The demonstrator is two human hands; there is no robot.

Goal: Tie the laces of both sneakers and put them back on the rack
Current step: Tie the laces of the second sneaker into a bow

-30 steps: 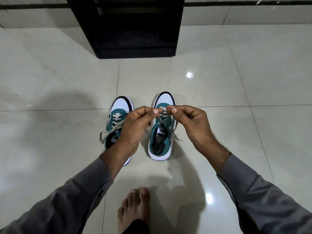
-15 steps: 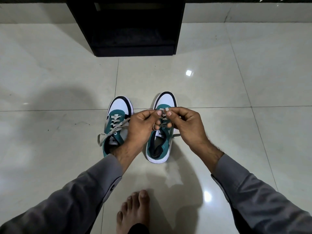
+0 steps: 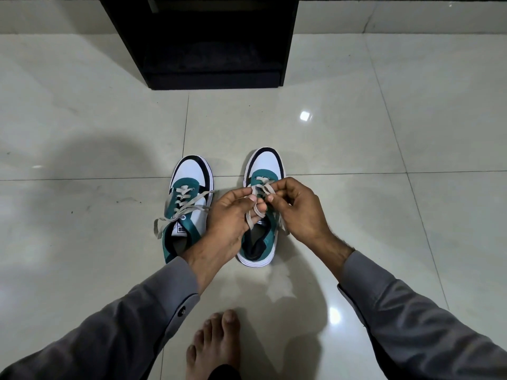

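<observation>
Two teal, white and black sneakers stand side by side on the tiled floor, toes pointing away from me. The left sneaker has loose beige laces trailing to its left. Over the right sneaker my left hand and my right hand meet, both pinching that shoe's beige lace. A loop of the lace hangs around my left fingers. My hands hide most of the shoe's tongue. The black rack stands on the floor beyond the shoes.
Glossy pale floor tiles spread all around. My bare foot rests on the floor at the bottom middle, just behind the shoes. Grey shirt sleeves cover both forearms. A pale wall base runs along the top behind the rack.
My hands have moved closer together over the right sneaker, and a loop of lace now hangs around my left fingers. The shoes have not moved.
</observation>
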